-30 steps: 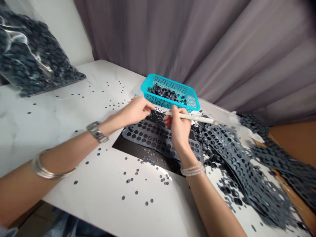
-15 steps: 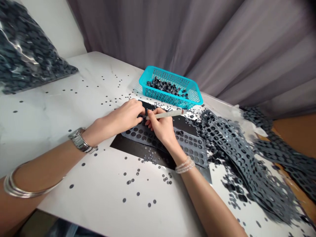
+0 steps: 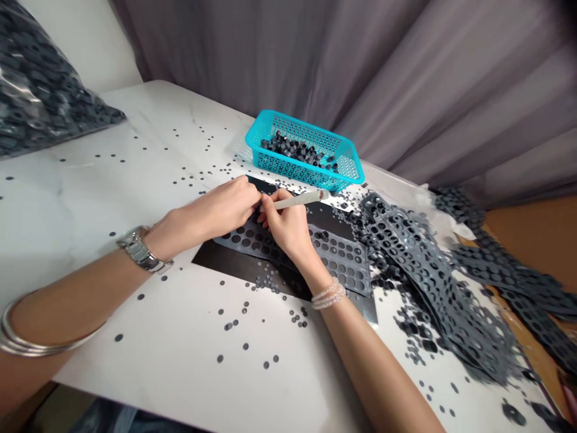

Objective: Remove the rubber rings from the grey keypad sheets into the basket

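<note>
My right hand [image 3: 288, 228] is closed around a slim, pale, pen-like tool [image 3: 302, 199]. Its blunt end points up to the right, and its working tip is hidden between my hands. Close against it, my left hand [image 3: 232, 207] has its fingers curled in; whatever they pinch is hidden. Both hands are over the far left part of a dark grey rubber sheet [image 3: 347, 260] with rows of round recesses. Under that sheet lies a black board [image 3: 216, 258]. One or two small black rings [image 3: 323, 234] rest on the sheet, right of my right hand.
A turquoise basket [image 3: 306, 176] holding small black rings stands behind the board. Punched-out rubber sheets [image 3: 424, 270] are heaped at right among loose black pieces. Small dark discs [image 3: 246, 347] are scattered over the white table [image 3: 171, 355]. A bag of black parts [image 3: 40, 90] stands at far left.
The whole view has shifted a little, so things appear slightly further left and higher. My hands have come closer together at the same part of the sheet; the tool stays in my right hand.
</note>
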A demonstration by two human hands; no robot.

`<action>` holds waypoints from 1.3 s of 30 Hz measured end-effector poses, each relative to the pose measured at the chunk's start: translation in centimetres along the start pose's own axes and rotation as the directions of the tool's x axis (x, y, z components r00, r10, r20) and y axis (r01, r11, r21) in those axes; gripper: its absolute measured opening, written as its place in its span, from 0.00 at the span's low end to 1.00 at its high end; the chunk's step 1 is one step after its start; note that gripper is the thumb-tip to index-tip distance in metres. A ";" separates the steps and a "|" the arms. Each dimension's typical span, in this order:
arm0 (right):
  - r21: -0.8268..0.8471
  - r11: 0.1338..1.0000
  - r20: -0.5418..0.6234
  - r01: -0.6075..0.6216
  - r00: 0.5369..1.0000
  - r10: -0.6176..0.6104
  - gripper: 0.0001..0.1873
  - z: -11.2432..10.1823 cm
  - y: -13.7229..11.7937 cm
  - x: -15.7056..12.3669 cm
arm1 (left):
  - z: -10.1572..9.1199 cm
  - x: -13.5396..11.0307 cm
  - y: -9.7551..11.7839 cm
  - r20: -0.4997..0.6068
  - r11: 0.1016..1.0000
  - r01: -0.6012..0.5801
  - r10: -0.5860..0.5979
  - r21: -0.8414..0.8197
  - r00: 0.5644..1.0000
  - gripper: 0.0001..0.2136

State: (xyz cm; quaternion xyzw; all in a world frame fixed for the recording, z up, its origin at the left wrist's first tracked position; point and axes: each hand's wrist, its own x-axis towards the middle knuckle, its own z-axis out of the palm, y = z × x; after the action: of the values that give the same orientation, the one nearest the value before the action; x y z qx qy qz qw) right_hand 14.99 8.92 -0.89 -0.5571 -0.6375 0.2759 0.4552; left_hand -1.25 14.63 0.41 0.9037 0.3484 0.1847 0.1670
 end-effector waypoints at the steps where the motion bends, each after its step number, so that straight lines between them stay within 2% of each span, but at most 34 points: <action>1: 0.004 1.000 -0.001 -0.007 1.000 0.007 0.15 0.0 0.0 0.0 | -0.1 0.0 -0.1 0.034 0.999 -0.034 0.033 0.025 0.999 0.07; 3: 0.015 1.000 -0.001 -0.028 1.000 0.028 0.16 -0.1 0.1 0.0 | -0.7 -0.3 0.0 0.100 0.992 -0.109 0.103 0.059 0.990 0.09; 4: 0.022 0.999 0.000 -0.038 0.999 0.038 0.16 -0.1 0.1 -0.1 | -1.2 -0.5 0.1 0.093 0.993 -0.116 0.113 0.029 0.989 0.09; 6: 0.036 0.998 0.002 -0.054 0.999 0.054 0.16 0.0 0.2 -0.1 | -2.2 -0.9 0.5 -0.001 0.994 -0.058 0.058 -0.092 0.998 0.08; 8: 0.055 0.997 0.003 -0.062 0.998 0.062 0.16 0.1 0.4 -0.1 | -3.3 -1.4 0.8 -0.153 0.951 0.052 -0.103 -0.306 0.983 0.06; 10: 0.083 0.994 0.004 -0.078 0.997 0.078 0.16 0.2 0.5 -0.1 | -4.0 -1.6 0.9 -0.237 0.806 0.139 -0.328 -0.576 0.915 0.06; 11: 0.105 0.990 0.005 -0.089 0.996 0.089 0.16 0.3 0.5 -0.1 | -4.1 -1.6 0.8 -0.225 0.701 0.170 -0.434 -0.692 0.872 0.07; 13: 0.184 0.975 -0.002 -0.125 0.992 0.127 0.16 0.3 0.5 -0.1 | -4.1 -1.5 0.4 -0.108 0.486 0.228 -0.570 -0.844 0.814 0.07; 15: 0.285 0.945 -0.023 -0.160 0.984 0.174 0.17 0.2 0.5 -0.1 | -3.8 -1.3 0.0 0.036 0.309 0.275 -0.603 -0.910 0.797 0.05; 18: 0.387 0.905 -0.068 -0.177 0.973 0.219 0.18 -0.2 0.6 0.0 | -3.4 -1.1 -0.5 0.192 0.128 0.306 -0.543 -0.943 0.817 0.06; 22: 0.443 0.881 -0.102 -0.166 0.967 0.233 0.18 -0.8 0.8 0.1 | -3.1 -1.1 -0.6 0.301 -0.012 0.345 -0.517 -0.939 0.801 0.06; 26: 0.487 0.856 -0.095 -0.175 0.963 0.251 0.18 -0.9 0.8 0.0 | -2.9 -1.2 0.0 0.333 -0.084 0.337 -0.495 -0.938 0.803 0.08; 28: 0.501 0.844 -0.081 -0.189 0.961 0.264 0.19 -0.9 0.7 0.0 | -3.0 -1.1 0.6 0.347 -0.154 0.313 -0.498 -0.937 0.795 0.08; 31: 0.511 0.835 -0.076 -0.204 0.957 0.280 0.18 -0.9 0.5 -0.1 | -3.2 -0.9 1.6 0.383 -0.298 0.255 -0.544 -0.920 0.747 0.08; 33: 0.511 0.834 -0.075 -0.210 0.955 0.287 0.18 -0.9 0.3 -0.2 | -3.5 -0.8 2.1 0.398 -0.357 0.219 -0.570 -0.908 0.719 0.08; 39: 0.506 0.835 -0.053 -0.217 0.958 0.281 0.17 -1.3 -0.6 0.4 | -3.8 -0.8 2.6 0.381 -0.414 0.139 -0.590 -0.900 0.712 0.07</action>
State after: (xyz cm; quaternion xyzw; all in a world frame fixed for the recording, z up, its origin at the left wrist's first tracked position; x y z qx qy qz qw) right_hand 15.88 8.98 0.25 -0.5162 -0.4374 0.4512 0.5819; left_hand -2.07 12.88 4.69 0.1936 0.3810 0.4376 0.7911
